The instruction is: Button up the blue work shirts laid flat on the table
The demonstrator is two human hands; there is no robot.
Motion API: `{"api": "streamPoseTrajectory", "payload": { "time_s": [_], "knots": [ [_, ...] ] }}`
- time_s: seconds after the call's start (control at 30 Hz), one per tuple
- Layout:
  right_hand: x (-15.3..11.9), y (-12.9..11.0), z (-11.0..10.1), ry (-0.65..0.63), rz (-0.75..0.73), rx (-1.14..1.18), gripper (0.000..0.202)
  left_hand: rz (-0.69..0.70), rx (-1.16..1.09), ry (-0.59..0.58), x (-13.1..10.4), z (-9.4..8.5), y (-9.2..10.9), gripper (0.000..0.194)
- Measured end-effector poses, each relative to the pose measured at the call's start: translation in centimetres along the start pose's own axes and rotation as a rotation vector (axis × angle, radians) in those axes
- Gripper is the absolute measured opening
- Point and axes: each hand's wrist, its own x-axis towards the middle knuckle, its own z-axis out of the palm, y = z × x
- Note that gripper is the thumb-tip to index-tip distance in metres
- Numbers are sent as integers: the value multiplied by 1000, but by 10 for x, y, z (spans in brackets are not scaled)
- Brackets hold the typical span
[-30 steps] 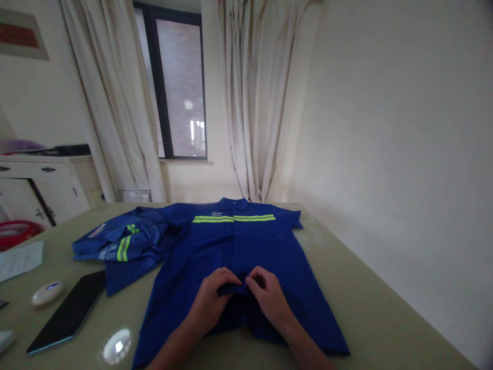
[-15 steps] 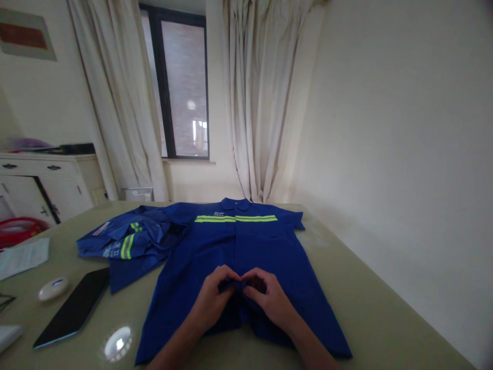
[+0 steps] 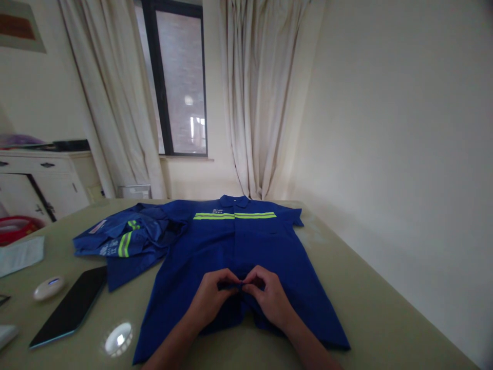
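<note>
A blue short-sleeved work shirt [image 3: 208, 241] with yellow-green and grey stripes across the chest lies spread on the table, collar at the far end. Near its lower front, my left hand [image 3: 215, 293] pinches the shirt's front edge between thumb and fingertips. Against it, my right hand [image 3: 266, 292] pinches the same spot, the fingertips of both hands meeting. The cloth between them is lifted a little, and the hem parts below. Any button there is too small or too hidden to make out.
A crumpled blue work shirt [image 3: 133, 239] lies left of the spread one. Nearer are a black tablet or phone [image 3: 71, 307], a white oval device [image 3: 49, 289], paper [image 3: 22, 255] and a red basin [image 3: 23, 229]. A wall [image 3: 404, 205] borders the table's right side.
My fingertips have drawn tighter together on the front edge, the right thumb and fingers closing more. The view has shifted slightly; the shirts lie as before.
</note>
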Motion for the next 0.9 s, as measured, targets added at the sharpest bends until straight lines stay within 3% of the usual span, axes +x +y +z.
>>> {"api": "streamPoseTrajectory", "payload": {
  "time_s": [0.4,0.67,0.9],
  "knots": [
    [0,5,2,20,47,-42,3,35,179,-18,-5,6,7,9],
    [3,5,-1,10,20,-33,12,114,249,85,-6,14,3,13],
    [5,6,0,15,13,-10,18,189,300,105,-7,16,-6,18]
  ]
}}
